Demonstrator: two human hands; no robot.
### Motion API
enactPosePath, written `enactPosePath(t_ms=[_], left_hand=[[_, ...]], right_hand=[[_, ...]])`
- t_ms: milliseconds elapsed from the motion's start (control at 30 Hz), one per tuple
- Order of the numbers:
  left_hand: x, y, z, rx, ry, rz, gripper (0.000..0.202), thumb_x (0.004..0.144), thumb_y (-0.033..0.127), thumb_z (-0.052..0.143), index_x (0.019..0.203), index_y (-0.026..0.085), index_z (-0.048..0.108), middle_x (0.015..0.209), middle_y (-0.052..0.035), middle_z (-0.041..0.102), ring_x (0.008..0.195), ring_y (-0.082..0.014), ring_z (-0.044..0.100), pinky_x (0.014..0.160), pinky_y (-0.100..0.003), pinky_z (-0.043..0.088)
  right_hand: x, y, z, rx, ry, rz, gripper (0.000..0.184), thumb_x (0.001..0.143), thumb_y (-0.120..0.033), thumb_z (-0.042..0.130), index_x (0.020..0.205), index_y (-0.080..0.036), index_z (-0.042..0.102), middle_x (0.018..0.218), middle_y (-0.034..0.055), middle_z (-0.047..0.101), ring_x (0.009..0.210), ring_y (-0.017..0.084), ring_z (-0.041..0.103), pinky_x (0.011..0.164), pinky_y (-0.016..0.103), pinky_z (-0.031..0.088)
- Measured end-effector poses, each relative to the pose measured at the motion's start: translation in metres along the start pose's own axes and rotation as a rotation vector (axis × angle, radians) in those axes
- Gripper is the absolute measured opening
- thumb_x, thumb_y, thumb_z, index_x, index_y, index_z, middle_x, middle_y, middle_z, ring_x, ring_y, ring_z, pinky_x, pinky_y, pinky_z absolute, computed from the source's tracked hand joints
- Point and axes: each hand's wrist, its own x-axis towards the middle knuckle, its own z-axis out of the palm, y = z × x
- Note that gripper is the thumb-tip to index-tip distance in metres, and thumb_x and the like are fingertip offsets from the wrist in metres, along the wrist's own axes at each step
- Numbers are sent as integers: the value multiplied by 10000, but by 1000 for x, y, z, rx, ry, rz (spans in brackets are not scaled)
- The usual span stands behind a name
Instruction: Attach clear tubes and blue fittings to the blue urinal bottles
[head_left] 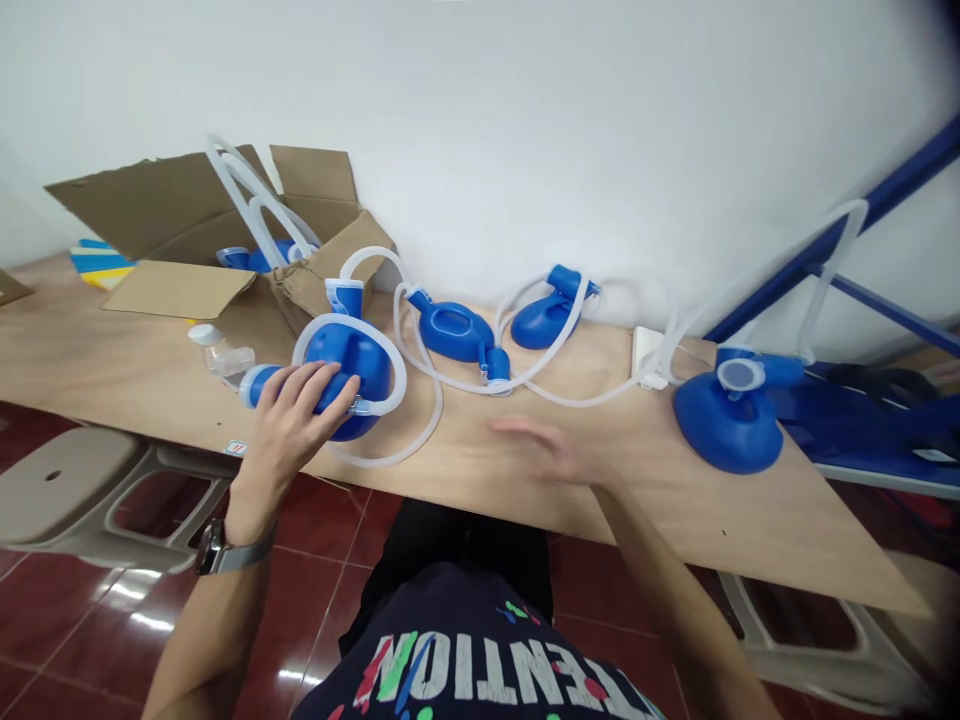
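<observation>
Left hand on a blue container, three more laid out along the surface

The left hand [300,415] cups the blue container [360,365] near the surface's [675,520] front edge, fingers spread and curved over its body in a loose hold, with a clear tube [397,375] looped around it. The right hand [544,452] is blurred; it hovers flat and open above bare wood, apparently holding nothing. As a judgement of progress, four containers with tubes are out. These are the held one, a second [452,332] and third [547,315] by the wall, and a fourth [731,420] well apart to the right. At least one more container [259,258] sits in the open cardboard box [180,290], its tubes arching out. A small clear bottle [221,355] lies just beside the left hand.
</observation>
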Motion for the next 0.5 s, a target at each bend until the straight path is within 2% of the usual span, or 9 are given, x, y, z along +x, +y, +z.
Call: enactPosePath(t_ms=[167, 267, 400, 500], left_hand=[[-13, 2, -6, 89, -56, 49, 464, 963, 171, 642, 1412, 271, 581, 1363, -178, 672, 1259, -335, 629, 1049, -516, 480], [-20, 2, -7, 100, -57, 29, 443, 970, 198, 644, 1404, 264, 586, 1356, -186, 675, 1255, -339, 636, 1049, -523, 482], [-29, 0, -8, 100, -45, 0, 414, 959, 226, 673, 1366, 263, 608, 1351, -184, 677, 1248, -344, 644, 1042, -519, 487], [-35, -4, -12, 106, -44, -20, 408, 955, 231, 682, 1353, 277, 611, 1330, -170, 689, 1220, -334, 659, 1035, -505, 493]], right_hand=[[108, 27, -9, -248, 92, -186, 1021, 721, -488, 903, 1600, -335, 405, 1748, 117, 183, 1576, 497, 108, 1205, 736, 159], [155, 43, -11, -356, 144, -190, 952, 775, -422, 869, 1603, -314, 412, 1753, 136, 148, 1576, 513, 75, 1197, 760, 98], [187, 71, -11, -411, 78, -88, 741, 912, -382, 698, 1598, -335, 423, 1735, 152, 210, 1548, 534, 179, 1166, 777, 129], [195, 97, -14, -389, 12, 22, 635, 1008, -428, 530, 1619, -359, 370, 1701, 149, 313, 1493, 494, 345, 1153, 736, 237]])
